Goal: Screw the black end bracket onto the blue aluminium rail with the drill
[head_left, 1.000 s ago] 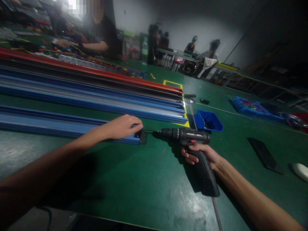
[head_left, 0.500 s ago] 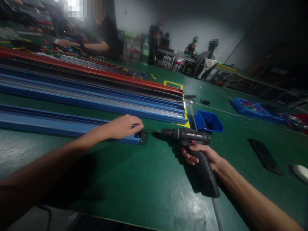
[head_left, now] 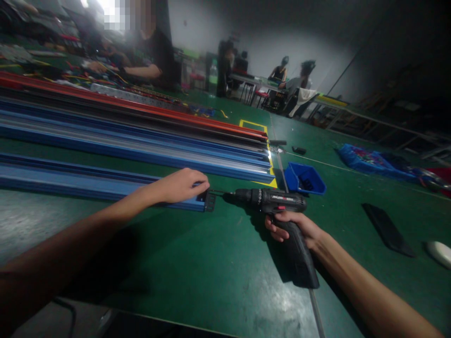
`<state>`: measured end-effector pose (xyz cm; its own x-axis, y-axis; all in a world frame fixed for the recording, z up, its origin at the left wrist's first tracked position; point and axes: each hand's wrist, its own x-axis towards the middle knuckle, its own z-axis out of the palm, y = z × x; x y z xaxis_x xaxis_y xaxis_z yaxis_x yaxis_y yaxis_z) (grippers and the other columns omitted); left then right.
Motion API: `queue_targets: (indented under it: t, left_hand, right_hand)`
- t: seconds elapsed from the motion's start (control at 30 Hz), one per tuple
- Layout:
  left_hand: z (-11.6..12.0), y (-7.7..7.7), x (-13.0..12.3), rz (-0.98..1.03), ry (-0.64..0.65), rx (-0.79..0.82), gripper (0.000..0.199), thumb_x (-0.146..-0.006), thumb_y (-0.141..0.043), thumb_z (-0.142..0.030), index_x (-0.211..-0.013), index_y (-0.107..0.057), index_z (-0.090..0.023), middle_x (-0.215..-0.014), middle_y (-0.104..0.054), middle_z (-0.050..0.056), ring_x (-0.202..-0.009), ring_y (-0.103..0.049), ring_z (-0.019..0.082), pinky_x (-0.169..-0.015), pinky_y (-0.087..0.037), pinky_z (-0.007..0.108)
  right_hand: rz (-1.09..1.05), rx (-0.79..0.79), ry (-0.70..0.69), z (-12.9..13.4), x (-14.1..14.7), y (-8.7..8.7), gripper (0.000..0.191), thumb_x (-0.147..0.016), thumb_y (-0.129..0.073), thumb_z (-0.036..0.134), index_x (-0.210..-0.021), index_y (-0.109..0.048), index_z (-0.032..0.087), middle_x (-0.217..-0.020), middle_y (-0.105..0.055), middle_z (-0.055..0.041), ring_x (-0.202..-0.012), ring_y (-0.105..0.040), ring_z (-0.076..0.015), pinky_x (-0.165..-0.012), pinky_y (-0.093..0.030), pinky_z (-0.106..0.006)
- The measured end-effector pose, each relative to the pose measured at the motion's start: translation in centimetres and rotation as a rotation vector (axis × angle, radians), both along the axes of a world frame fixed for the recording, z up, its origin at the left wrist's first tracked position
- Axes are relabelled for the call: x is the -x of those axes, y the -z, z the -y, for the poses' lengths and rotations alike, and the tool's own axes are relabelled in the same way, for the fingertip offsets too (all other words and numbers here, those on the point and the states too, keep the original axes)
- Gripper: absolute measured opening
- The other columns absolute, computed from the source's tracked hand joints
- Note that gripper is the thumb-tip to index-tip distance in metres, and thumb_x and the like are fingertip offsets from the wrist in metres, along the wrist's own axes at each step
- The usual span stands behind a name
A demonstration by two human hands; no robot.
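Observation:
My right hand is wrapped round the handle of a black cordless drill, which points left. Its long thin bit reaches the black end cap on a long blue metal profile. The bit's tip is at the cap, but the exact contact point is too small to make out. My left hand lies over the profile's right end, closed on it with thumb and fingers by the cap. Some of its fingers are hidden behind the profile.
Behind lie several long blue, black and red profiles. To the right are a blue bin with dark parts, a black flat piece, a white object and a blue tray. A person works across the green table.

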<state>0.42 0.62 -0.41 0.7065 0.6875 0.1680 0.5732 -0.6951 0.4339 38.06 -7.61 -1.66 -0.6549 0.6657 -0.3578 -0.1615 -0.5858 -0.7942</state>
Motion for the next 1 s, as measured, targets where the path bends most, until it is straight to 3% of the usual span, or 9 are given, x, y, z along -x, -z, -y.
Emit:
queue_targets:
  t: [0.37,0.67,1.0]
  left_hand:
    - [-0.1,-0.1,0.0,0.027,0.006,-0.009,0.039,-0.102,-0.044,-0.038,-0.085,-0.072,-0.016,-0.083,-0.071,0.005,-0.078,-0.065,0.018,-0.074,-0.042,0.028]
    - [-0.4,0.4,0.0,0.052,0.005,0.011,0.033,-0.099,-0.047,-0.030,-0.087,-0.075,-0.017,-0.087,-0.075,0.004,-0.082,-0.067,0.017,-0.077,-0.044,0.026]
    - [-0.3,1.1,0.0,0.043,-0.003,-0.028,0.033,-0.100,-0.046,-0.031,-0.088,-0.075,-0.018,-0.090,-0.075,0.006,-0.087,-0.068,0.020,-0.080,-0.046,0.029]
  right_hand:
    - [-0.019,0.025,-0.014,-0.2,0.1,-0.2,0.026,-0.087,-0.068,0.029,-0.094,-0.070,0.004,-0.073,-0.061,-0.0050,-0.051,-0.049,-0.0068,-0.058,-0.047,-0.021]
    - [-0.042,0.024,0.013,-0.4,0.1,-0.2,0.026,-0.084,-0.068,0.025,-0.093,-0.072,0.001,-0.076,-0.064,-0.0087,-0.048,-0.047,-0.0060,-0.053,-0.047,-0.022]
    - [-0.036,0.025,0.033,-1.1,-0.1,-0.3,0.022,-0.084,-0.068,0.023,-0.092,-0.072,0.002,-0.073,-0.062,-0.0066,-0.045,-0.044,-0.0051,-0.050,-0.049,-0.020]
